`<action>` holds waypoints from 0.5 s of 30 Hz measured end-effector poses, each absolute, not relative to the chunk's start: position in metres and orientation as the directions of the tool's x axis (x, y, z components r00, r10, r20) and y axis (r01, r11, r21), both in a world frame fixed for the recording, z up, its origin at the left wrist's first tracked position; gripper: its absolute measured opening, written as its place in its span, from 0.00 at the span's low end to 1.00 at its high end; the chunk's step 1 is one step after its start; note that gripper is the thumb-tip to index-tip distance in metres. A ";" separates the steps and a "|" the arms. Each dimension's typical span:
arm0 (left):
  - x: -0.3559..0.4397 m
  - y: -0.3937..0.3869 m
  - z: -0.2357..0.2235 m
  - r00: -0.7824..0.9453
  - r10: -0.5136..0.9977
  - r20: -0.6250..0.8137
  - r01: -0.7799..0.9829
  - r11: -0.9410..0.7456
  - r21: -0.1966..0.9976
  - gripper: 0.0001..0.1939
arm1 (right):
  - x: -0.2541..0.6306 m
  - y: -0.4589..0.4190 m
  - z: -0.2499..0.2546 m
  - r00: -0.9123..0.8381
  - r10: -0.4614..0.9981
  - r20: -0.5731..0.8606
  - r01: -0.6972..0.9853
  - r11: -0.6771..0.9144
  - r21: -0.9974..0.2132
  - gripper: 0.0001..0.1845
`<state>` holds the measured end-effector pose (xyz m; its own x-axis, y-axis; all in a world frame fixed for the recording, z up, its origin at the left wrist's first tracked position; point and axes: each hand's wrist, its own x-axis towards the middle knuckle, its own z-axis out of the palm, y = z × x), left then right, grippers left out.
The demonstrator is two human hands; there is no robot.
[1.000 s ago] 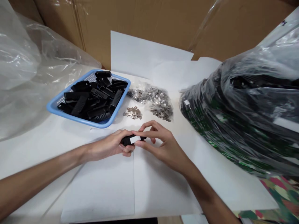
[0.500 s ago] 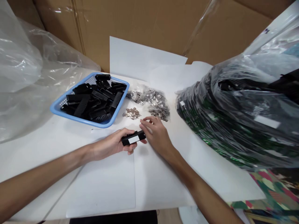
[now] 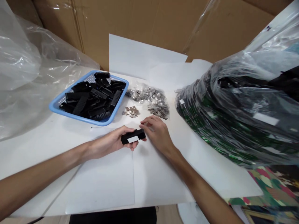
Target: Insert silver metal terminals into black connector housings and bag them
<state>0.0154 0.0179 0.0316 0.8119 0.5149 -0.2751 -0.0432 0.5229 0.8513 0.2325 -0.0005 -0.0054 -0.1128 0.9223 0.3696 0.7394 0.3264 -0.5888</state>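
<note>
Black plastic housing [image 3: 130, 135] was gripped in L hand [image 3: 114, 139] nr loose metal pieces [image 3: 131, 112], prob so its other end was free for R hand [image 3: 158, 133], fingers curled there, couldn't tell if holding smth; pieces lay close, prob for reach

In the middle of the frame, the right hand [image 3: 157, 133] has drawn in its thumb and finger (a second ago they were spread around the right end of the black block [image 3: 133, 133]). Its fingertips now bunch just above that end, which shows more fully.
</note>
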 end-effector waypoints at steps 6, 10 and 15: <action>0.015 0.018 0.030 0.810 0.517 -0.276 -0.047 0.527 0.848 0.21 | 0.236 -0.006 0.003 0.004 0.904 0.428 0.680 0.311 -0.664 0.05; 0.015 0.017 0.030 0.768 0.589 -0.251 -0.052 0.447 0.893 0.16 | 0.242 -0.010 0.012 0.012 0.940 0.340 0.579 0.271 -0.769 0.06; 0.012 0.024 0.029 0.720 0.675 -0.163 0.095 0.136 0.986 0.17 | 0.244 -0.012 0.013 -0.091 0.978 0.190 0.349 0.210 -0.913 0.09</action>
